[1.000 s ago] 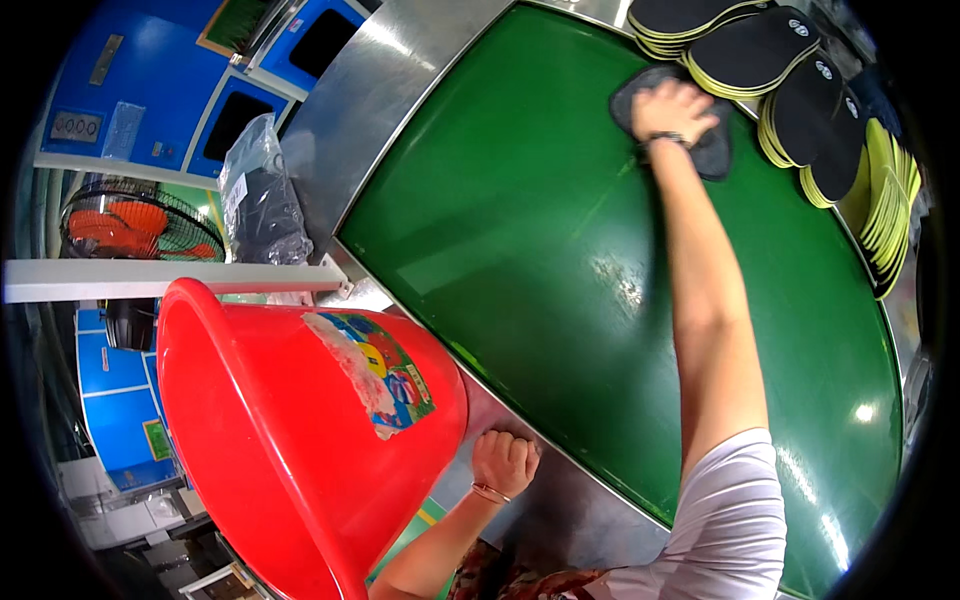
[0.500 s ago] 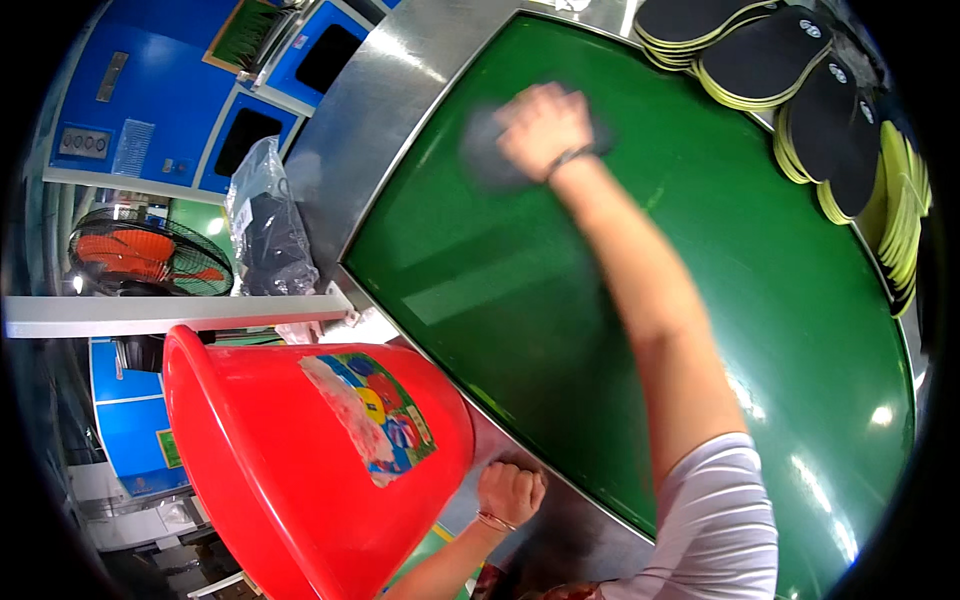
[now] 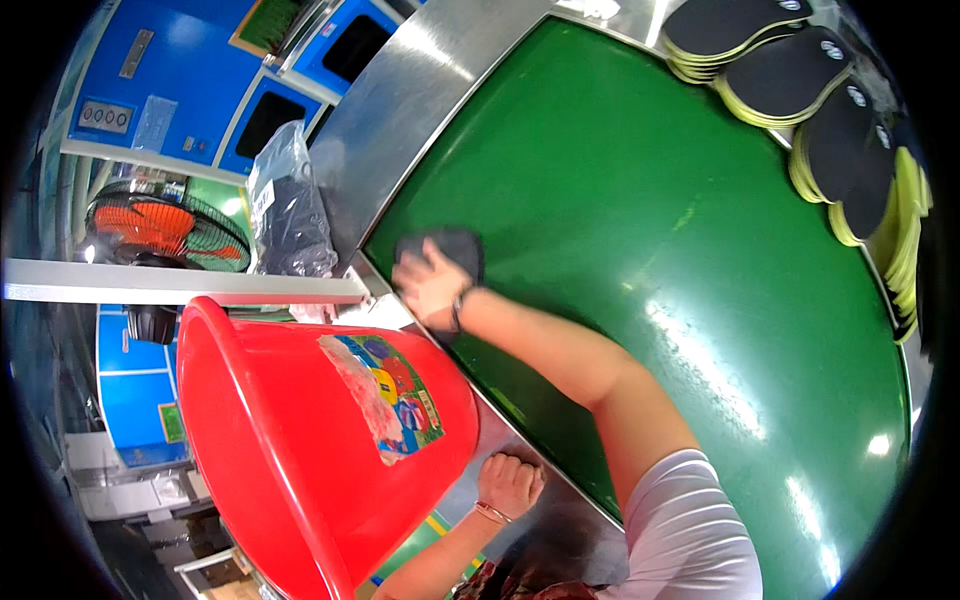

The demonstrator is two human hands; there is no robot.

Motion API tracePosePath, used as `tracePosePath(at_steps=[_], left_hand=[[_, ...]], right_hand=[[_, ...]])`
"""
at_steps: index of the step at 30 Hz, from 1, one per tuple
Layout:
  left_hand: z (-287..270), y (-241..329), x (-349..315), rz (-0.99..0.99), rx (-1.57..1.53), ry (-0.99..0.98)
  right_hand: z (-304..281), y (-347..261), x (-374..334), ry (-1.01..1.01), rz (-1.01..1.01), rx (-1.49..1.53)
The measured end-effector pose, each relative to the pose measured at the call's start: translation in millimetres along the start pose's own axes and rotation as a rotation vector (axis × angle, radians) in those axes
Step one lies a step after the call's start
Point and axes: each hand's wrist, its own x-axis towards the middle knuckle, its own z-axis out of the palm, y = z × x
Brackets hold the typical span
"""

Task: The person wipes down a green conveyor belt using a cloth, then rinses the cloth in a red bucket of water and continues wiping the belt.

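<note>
My right hand (image 3: 432,288) lies flat with its fingers spread on a dark, rounded flat piece (image 3: 465,252), at the left corner of a green work surface (image 3: 600,200). Whether that piece is a cloth or a pad I cannot tell. Much of it is hidden under the palm. My left hand (image 3: 511,483) is curled into a fist at the metal edge (image 3: 560,500) nearest me, with nothing visible in it. Just left of that fist stands a large red plastic tub (image 3: 280,420).
Stacks of black insoles (image 3: 785,75) with yellow-green edges line the far right rim. A clear bag with dark contents (image 3: 290,220) sits by the left corner. Beyond a white bar (image 3: 180,284) are a fan (image 3: 160,225) and blue machine cabinets (image 3: 180,60).
My right hand has swept from the far part of the green surface toward its left corner, taking the dark piece along. The left fist stays in place. The whole view has shifted slightly.
</note>
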Motion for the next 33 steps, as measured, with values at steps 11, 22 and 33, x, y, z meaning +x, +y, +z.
tracePosePath(at_steps=[11,22,33], left_hand=[[6.2,1.6,-3.7,0.06,0.091,0.062],[20.1,2.6,-7.5,0.107,0.139,0.153],[25.2,-9.0,-6.5,0.118,0.162,0.144]], right_hand=[[-156.0,-17.2,-280.9,0.041,0.845,-0.272],[-252.9,-272.4,-363.6,0.572,1.444,0.155],[-168.9,-288.1,-316.2,0.143,1.408,-0.123]])
